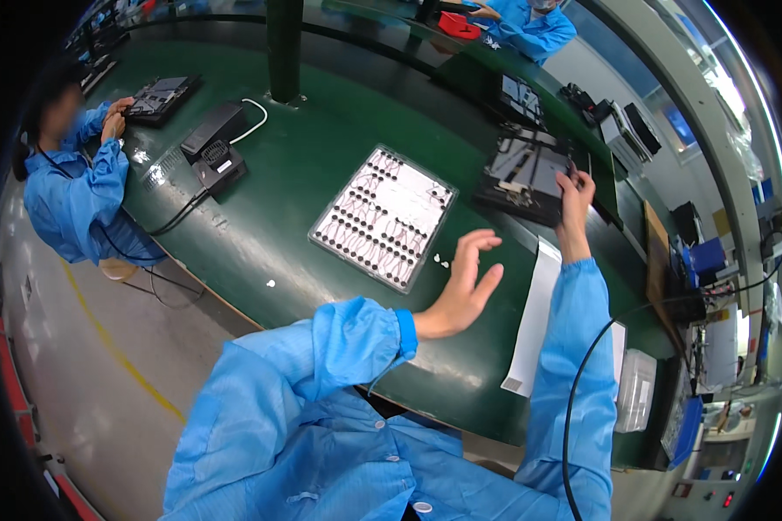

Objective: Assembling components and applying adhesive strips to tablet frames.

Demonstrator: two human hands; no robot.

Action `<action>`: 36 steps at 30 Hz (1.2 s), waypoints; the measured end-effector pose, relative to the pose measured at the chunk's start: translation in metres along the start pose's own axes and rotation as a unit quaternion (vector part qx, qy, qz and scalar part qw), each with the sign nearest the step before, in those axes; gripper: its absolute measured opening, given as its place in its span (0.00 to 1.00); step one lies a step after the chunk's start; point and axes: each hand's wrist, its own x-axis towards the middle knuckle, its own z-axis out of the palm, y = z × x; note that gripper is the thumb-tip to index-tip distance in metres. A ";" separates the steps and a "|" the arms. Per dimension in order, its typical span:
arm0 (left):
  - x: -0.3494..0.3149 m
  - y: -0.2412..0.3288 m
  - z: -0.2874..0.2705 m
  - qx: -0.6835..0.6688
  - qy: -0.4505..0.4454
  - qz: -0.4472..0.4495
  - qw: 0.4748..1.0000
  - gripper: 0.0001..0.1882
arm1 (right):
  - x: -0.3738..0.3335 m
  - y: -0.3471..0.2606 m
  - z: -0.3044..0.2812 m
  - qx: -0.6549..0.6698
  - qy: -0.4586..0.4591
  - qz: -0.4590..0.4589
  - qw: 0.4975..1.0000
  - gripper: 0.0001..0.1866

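My right hand (575,208) grips the near right edge of a black open device casing (523,174). Flat dark panels and small metal parts show inside it. The casing looks tilted, and I cannot tell whether it touches the surface beneath. Over the green table, my left hand (462,291) is open and holds nothing, its thumb and fingers apart. Just left of it lies a clear plastic tray (382,217) with rows of small round black parts on thin wires over a white base. Two tiny white scraps (441,260) lie between this tray and the hand.
A long white paper strip (530,321) lies beside my right forearm, near a clear plastic box (637,391). Black power tools (217,152) with cables sit left, near a green post (283,52). A co-worker (87,182) handles another casing (158,97); another person (534,30) works at the back.
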 end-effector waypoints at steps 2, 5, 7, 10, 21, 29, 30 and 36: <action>0.000 0.000 0.007 -0.009 -0.036 -0.015 0.999 0.21 | 0.035 0.032 0.024 0.016 0.017 -0.001 1.000 0.30; -0.002 0.008 0.009 -0.036 -0.075 -0.067 0.994 0.18 | 0.054 0.076 0.072 -0.009 0.025 -0.064 0.998 0.27; -0.003 0.009 0.008 -0.058 -0.081 -0.080 0.992 0.18 | 0.055 0.085 0.084 -0.214 0.024 -0.139 0.967 0.18; -0.006 0.010 0.003 -0.067 -0.070 -0.090 0.991 0.16 | 0.064 0.077 0.093 -0.350 -0.017 -0.255 0.901 0.14; -0.009 0.022 0.007 -0.137 -0.158 -0.171 0.963 0.09 | 0.188 0.087 0.102 -0.646 -0.146 -0.364 0.655 0.29; -0.006 0.029 0.001 -0.124 -0.214 -0.206 0.947 0.09 | 0.207 0.065 0.110 -0.620 -0.254 -0.345 0.657 0.23; -0.006 0.028 0.001 -0.125 -0.216 -0.205 0.946 0.09 | 0.212 0.065 0.109 -0.622 -0.252 -0.345 0.656 0.23; -0.010 0.025 0.006 -0.133 -0.195 -0.183 0.954 0.10 | 0.215 0.067 0.111 -0.679 -0.237 -0.374 0.586 0.22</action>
